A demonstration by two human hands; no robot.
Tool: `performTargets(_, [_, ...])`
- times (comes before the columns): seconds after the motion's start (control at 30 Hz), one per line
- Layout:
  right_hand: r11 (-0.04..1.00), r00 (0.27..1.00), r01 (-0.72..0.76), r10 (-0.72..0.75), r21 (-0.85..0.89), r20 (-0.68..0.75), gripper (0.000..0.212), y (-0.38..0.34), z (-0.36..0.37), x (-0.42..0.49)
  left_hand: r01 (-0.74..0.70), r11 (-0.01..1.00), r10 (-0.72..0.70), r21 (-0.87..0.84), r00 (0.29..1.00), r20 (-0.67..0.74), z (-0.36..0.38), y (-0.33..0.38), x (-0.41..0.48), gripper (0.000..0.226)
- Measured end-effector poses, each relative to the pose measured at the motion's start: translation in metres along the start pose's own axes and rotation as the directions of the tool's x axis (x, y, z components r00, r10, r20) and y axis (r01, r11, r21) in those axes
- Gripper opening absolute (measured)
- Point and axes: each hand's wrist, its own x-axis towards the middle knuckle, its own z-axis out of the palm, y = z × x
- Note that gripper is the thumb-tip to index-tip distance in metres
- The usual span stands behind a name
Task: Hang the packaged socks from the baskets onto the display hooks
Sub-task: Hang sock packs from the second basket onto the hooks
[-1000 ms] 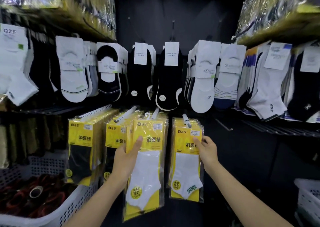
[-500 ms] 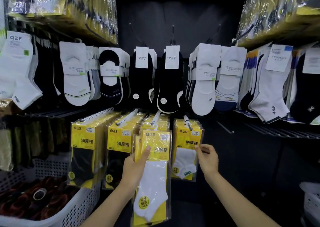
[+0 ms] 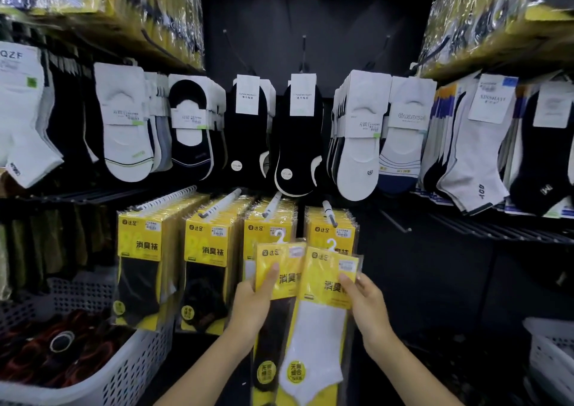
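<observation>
Hooks [image 3: 220, 204] behind, packs [image 3: 320, 328] between fingers [image 3: 348, 283]

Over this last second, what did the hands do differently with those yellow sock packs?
The right hand left the hanging packs and now grips a white-sock pack. The left hand, lowered from the hooks, now holds a dark-sock pack. The hanging packs and basket stayed put.

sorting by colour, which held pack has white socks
The right pack, pinched by the right hand; the left pack, in the left hand, shows a dark sock.
</observation>
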Motion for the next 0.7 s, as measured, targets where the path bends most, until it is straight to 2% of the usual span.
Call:
performTargets(0.1, [0.992,0.989,0.078,-0.09,-0.099,-0.122,0.009,-0.002,-0.016,0.013,-0.029,1.0,0.029,0.012,0.999,-0.031,-0.017,0.001,0.005,0.021])
performTargets(0.2, [0.985,0.974,0.117,-0.139,-0.131,-0.177,0.01,-0.012,-0.026,0.031,-0.041,0.999,0.041,0.0,0.996,-0.074,-0.029,0.001,0.012,0.028])
performTargets(0.4, [0.933,0.972,0.226,-0.236,-0.282,-0.002,0.01,-0.021,-0.016,0.056,-0.065,0.998,0.066,0.016,0.993,-0.098,-0.035,0.005,0.017,0.023])
performTargets(0.57, [0.946,0.983,0.172,-0.184,-0.273,-0.021,0.01,-0.008,-0.008,0.073,-0.062,0.998,0.063,0.016,0.993,-0.095,-0.031,0.004,0.017,0.027])
performTargets(0.67, [0.965,0.988,0.092,-0.12,-0.246,-0.1,0.007,0.002,-0.009,0.082,-0.046,0.999,0.048,0.028,0.996,-0.081,-0.03,0.002,0.018,0.034])
performTargets(0.7, [0.963,0.984,0.064,-0.104,-0.261,-0.142,0.012,0.005,-0.01,0.085,-0.041,0.999,0.044,0.032,0.996,-0.072,-0.03,0.002,0.019,0.036])
